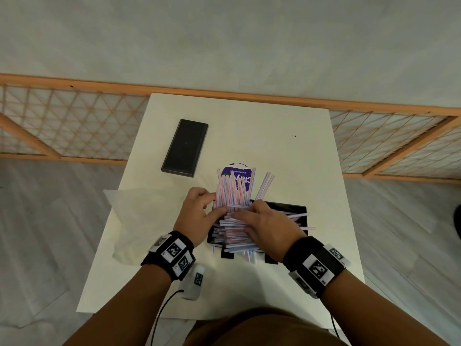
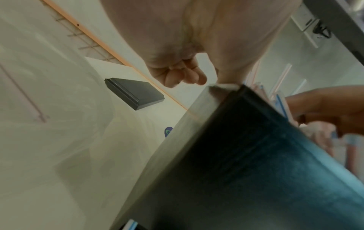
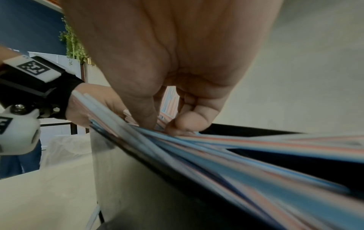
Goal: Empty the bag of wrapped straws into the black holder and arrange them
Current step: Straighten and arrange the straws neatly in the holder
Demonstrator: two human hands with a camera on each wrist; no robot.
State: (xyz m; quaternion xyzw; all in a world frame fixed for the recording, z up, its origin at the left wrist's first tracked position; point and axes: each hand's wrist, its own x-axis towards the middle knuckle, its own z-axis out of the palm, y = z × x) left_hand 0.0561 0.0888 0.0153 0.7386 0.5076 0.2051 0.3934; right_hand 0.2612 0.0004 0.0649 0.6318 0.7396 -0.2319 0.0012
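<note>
The black holder (image 1: 287, 208) stands in the middle of the white table, piled with wrapped pink, blue and white straws (image 1: 237, 233) lying crosswise and spilling over its rims. More straws (image 1: 234, 188) stand upright at its far left corner. My left hand (image 1: 212, 203) is at the holder's left end, fingers curled against the upright bunch and thumb on the pile. My right hand (image 1: 239, 216) lies over the pile. In the right wrist view its thumb and fingers (image 3: 165, 126) pinch straws (image 3: 236, 155) above the holder wall (image 3: 147, 186). The clear plastic bag (image 1: 132, 216) lies crumpled to the left.
A black lid (image 1: 184, 147) lies flat at the far left of the table (image 1: 287, 151). A purple label (image 1: 239, 174) shows behind the upright straws. A wooden lattice screen (image 1: 74, 121) runs behind the table. Bare tabletop lies to the right and far side.
</note>
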